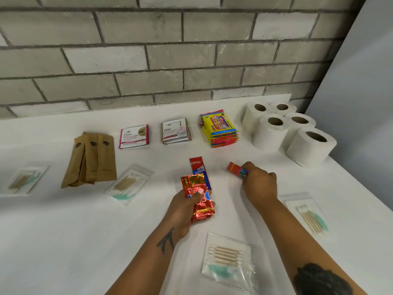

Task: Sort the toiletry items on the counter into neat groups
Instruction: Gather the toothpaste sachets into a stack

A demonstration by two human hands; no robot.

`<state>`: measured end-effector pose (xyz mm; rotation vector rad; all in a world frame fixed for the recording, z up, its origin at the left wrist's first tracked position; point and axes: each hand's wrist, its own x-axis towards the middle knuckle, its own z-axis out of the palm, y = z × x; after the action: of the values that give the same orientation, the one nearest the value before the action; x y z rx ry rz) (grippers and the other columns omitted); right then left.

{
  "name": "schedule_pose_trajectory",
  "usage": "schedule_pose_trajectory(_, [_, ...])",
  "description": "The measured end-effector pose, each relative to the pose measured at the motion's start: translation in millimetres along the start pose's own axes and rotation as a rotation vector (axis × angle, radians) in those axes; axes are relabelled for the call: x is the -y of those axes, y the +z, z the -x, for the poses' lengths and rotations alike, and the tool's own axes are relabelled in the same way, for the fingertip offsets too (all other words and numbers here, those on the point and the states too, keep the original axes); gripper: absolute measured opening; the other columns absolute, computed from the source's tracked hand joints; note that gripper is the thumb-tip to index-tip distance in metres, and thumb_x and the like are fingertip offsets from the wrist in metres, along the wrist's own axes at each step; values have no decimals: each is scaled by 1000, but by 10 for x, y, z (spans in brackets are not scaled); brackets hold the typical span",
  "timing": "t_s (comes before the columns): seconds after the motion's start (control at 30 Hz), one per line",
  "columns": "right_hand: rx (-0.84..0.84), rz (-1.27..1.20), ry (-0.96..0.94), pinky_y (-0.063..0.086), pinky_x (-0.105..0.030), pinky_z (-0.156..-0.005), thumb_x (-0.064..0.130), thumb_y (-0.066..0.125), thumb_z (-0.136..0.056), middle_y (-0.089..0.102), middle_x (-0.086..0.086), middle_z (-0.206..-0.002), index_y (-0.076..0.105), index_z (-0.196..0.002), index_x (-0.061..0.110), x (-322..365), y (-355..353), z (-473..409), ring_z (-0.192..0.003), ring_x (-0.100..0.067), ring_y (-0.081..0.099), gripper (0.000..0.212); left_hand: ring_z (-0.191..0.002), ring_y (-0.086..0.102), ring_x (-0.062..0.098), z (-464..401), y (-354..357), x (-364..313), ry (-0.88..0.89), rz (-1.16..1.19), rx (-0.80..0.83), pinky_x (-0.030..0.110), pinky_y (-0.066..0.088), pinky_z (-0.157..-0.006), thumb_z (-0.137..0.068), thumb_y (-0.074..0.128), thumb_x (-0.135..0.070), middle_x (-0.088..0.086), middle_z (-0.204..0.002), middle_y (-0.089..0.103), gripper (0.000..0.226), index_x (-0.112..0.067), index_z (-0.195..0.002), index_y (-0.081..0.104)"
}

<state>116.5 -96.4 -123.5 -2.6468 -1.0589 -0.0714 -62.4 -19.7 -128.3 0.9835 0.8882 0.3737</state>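
My left hand [184,207] grips a small stack of shiny red toothpaste sachets [198,195] just above the white counter [63,231]. Partly under that stack lies a red and blue toothpaste sachet [197,166]. My right hand [258,182] pinches the end of another red sachet [236,169] that rests on the counter to the right. Clear bags of cotton swabs lie scattered: far left [24,179], left of centre [128,183], near front [228,260] and right [308,216].
Along the back sit brown paper pouches [93,158], two piles of shampoo sachets [134,136] [175,130], a stack of yellow packets [219,128] and several toilet rolls [287,130]. A grey brick wall [148,50] rises behind; a white panel [361,92] closes the right.
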Motion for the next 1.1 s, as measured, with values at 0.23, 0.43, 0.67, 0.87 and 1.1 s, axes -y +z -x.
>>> schedule_pose_trajectory(0.23, [838, -989, -43, 47, -20, -57, -2, 52, -91, 62, -6, -93, 60, -106, 21, 223, -563, -55, -75, -12, 58, 28, -96, 68, 30, -31, -159, -104, -34, -10, -1, 45, 54, -87, -90, 59, -22, 15, -113, 67, 36, -13, -125, 52])
schedule_pose_trajectory(0.43, [941, -690, -317, 55, -24, -69, -13, 57, -82, 65, 0, -94, 64, -90, 22, 493, -686, -97, -85, -12, 62, 37, -88, 69, 25, 49, -281, -203, -54, -21, 103, 38, 56, -76, -91, 56, -21, 13, -104, 71, 31, -13, -120, 57])
schedule_pose_trajectory(0.67, [663, -480, -350, 56, -35, -74, -3, 74, -71, 58, 0, -90, 55, -98, 19, 922, -511, 20, -88, -20, 62, 40, -77, 72, 24, 204, -331, -186, -101, 23, 233, 35, 59, -64, -92, 45, -42, 13, -94, 72, 47, -5, -119, 57])
schedule_pose_trajectory(0.87, [388, -600, -194, 46, -26, -66, 15, 78, -73, 58, 2, -85, 60, -95, 14, 1112, -218, 71, -80, -14, 55, 29, -82, 72, 23, 338, -465, -93, -61, -1, 136, 36, 58, -70, -91, 57, -20, 7, -104, 72, 32, -11, -121, 55])
schedule_pose_trajectory(1.1, [265, -290, 205, 46, -39, -89, 33, 74, -79, 51, -22, -122, 44, -120, -3, 930, 282, -28, -112, -36, 54, 62, -89, 70, 23, 520, -751, -83, -13, 70, -33, 39, 57, -78, -93, 55, -22, 5, -110, 69, 37, -12, -128, 50])
